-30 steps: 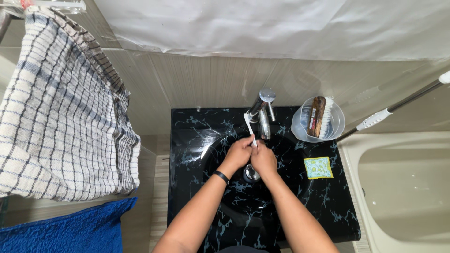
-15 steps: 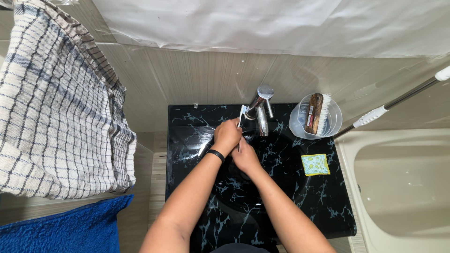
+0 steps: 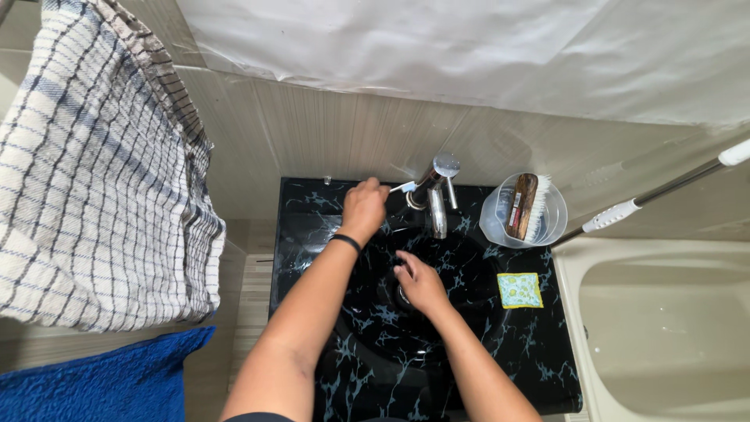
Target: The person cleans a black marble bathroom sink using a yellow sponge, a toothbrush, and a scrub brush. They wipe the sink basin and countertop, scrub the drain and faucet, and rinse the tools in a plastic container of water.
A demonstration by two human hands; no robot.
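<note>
My left hand (image 3: 364, 206), with a black band on the wrist, holds a white toothbrush (image 3: 401, 187) whose head points right, close to the base of the chrome tap (image 3: 436, 195) at the back of the black marbled sink (image 3: 344, 367). My right hand (image 3: 419, 283) is down in the basin with fingers spread, holding nothing, right over the drain.
A clear tub (image 3: 494, 223) with a wooden brush (image 3: 527, 205) stands right of the tap. A small patterned sponge (image 3: 519, 290) lies on the sink's right side. A checked towel (image 3: 94, 172) and a blue towel (image 3: 101, 379) hang left. A white bathtub (image 3: 664, 336) and a rod (image 3: 664, 191) are right.
My left hand has carried the toothbrush from above the basin to the back of the sink beside the tap. My right hand has parted from it and stayed over the drain.
</note>
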